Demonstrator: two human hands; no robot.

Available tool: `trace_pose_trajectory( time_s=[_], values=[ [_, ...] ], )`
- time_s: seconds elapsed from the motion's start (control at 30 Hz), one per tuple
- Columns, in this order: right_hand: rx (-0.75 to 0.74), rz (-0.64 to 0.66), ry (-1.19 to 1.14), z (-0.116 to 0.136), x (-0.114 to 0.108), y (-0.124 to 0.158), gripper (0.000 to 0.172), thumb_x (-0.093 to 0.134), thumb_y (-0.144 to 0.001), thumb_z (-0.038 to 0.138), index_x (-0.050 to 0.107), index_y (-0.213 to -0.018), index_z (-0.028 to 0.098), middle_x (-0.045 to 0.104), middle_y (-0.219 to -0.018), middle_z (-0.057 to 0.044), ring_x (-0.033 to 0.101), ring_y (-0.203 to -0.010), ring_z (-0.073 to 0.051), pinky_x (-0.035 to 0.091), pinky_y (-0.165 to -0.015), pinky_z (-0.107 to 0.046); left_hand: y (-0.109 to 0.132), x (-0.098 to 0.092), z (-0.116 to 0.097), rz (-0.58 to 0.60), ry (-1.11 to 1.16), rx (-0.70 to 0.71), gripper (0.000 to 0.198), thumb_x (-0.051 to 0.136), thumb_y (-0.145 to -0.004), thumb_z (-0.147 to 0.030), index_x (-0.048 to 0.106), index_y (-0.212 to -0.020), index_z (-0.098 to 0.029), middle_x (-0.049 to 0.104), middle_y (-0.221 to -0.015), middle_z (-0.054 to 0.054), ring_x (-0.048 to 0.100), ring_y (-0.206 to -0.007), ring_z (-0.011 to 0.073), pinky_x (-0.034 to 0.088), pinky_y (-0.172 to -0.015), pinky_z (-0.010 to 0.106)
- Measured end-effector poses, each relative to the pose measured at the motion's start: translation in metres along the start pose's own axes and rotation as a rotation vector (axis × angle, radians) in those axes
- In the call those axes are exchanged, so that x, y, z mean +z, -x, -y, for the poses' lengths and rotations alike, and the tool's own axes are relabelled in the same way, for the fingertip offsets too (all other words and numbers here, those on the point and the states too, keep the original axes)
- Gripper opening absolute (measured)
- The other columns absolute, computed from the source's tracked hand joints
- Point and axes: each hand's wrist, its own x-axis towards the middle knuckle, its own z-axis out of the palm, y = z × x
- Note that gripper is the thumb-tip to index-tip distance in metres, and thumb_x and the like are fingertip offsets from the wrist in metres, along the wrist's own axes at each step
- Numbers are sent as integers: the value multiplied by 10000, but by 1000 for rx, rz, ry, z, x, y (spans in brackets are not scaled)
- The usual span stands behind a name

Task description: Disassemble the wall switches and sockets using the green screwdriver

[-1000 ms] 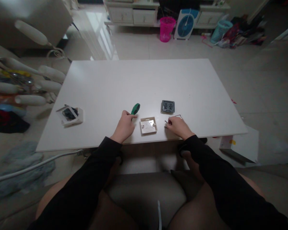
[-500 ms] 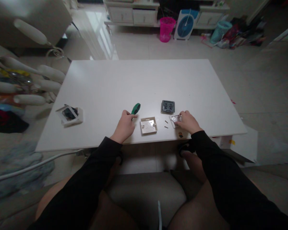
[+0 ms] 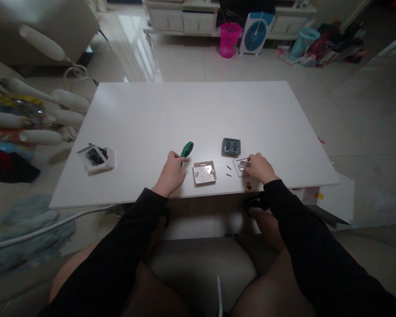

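Head view. Person seated at a white table (image 3: 185, 110), both forearms over the near edge in black sleeves (image 3: 300, 229). Left hand (image 3: 171, 175) closed around a green-handled tool (image 3: 187, 149); the green-and-black grip end juts up past the fingers, leaning away and to the right. Working end hidden by the hand.

Just right of that hand, apart from it: a shallow white box (image 3: 204, 173), lying open side up, near the table's front edge.

Right hand (image 3: 260, 168) reaches in from the right, fingers at a white frame plate (image 3: 238, 168) with an opening in it. Plate lies beyond the box, partly covered by the hand. Cannot tell whether the fingers pinch the plate or only rest on it.

Between box and plate, two small screws (image 3: 229, 175) lie separately on the tabletop. Dark socket-like module (image 3: 231, 147) just behind the plate, toward the far side. Small brownish pieces (image 3: 248, 185) near the front edge, below the plate; too small to make out.

Well off left: white carton (image 3: 108, 164), dark contents showing.
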Motion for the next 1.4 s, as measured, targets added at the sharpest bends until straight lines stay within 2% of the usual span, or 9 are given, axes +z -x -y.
trace_pose_trajectory(
  time_s=[0.23,0.6,0.87,1.0,1.2,1.4],
  values=[
    [-51,74,18,-5,-2,-5,310,530,-986,253,697,-1203,108,594,-1234,-195,635,-1059,-288,503,-925,-377,-1,1,2,-10,27,4,417,479,-880,24,773,-1139,-120,501,-1119,104,568,-922,188,559,-1020,432],
    [-82,66,26,-12,1,-7,285,613,-911,194,715,-1162,103,615,-1202,-207,607,-1081,-318,507,-929,-417,0,1,3,-17,27,17,424,490,-872,29,775,-1141,-132,509,-1122,98,582,-932,187,566,-1014,422],
    [-99,63,85,-14,-1,-9,224,611,-893,183,707,-1077,100,655,-1179,-215,627,-1050,-319,484,-836,-383,1,-1,-1,-6,16,-2,425,476,-882,33,769,-1156,-107,511,-1139,110,573,-905,187,561,-997,438],
    [-85,85,45,-14,-7,-7,192,581,-896,162,699,-1046,141,719,-1053,-180,648,-953,-291,431,-748,-354,1,0,-1,-8,16,5,435,470,-879,42,769,-1159,-107,505,-1130,108,570,-907,188,563,-987,430],
    [-67,22,-127,5,-19,-3,114,604,-873,220,683,-944,177,742,-953,-137,633,-814,-246,370,-674,-321,0,3,1,-17,32,26,432,457,-882,42,766,-1136,-123,499,-1120,99,563,-915,189,560,-997,445],
    [-103,-37,-497,44,-9,-2,109,683,-796,215,650,-898,198,724,-889,-61,626,-795,-212,413,-695,-300,0,3,0,-13,38,17,412,468,-877,35,763,-1119,-121,502,-1124,97,553,-906,187,562,-985,453]
  ],
)
